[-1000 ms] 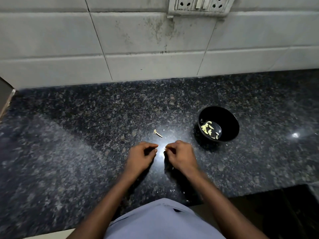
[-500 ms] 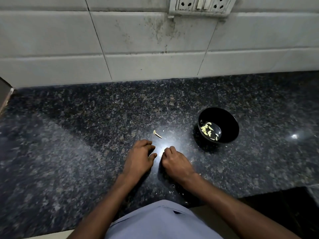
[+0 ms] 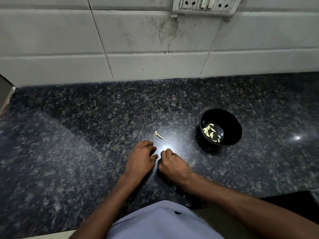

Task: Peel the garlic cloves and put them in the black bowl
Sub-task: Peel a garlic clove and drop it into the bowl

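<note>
My left hand [image 3: 140, 158] lay knuckles-up on the granite counter [image 3: 69, 152], fingers bent loosely down; I couldn't tell whether it held anything. At its one o'clock lay a garlic stem scrap [image 3: 158, 135]. My right hand [image 3: 171, 163], just beside, was curled tight, apparently pinching something hidden under it. The black bowl [image 3: 231, 125] stood at its two o'clock, peeled cloves [image 3: 211, 133] inside. I judged a slick clove could squirt out and skid across that polished stone.

Dim wide-angle view, glare spot on countertop [image 3: 165, 145], bowed edges.
</note>
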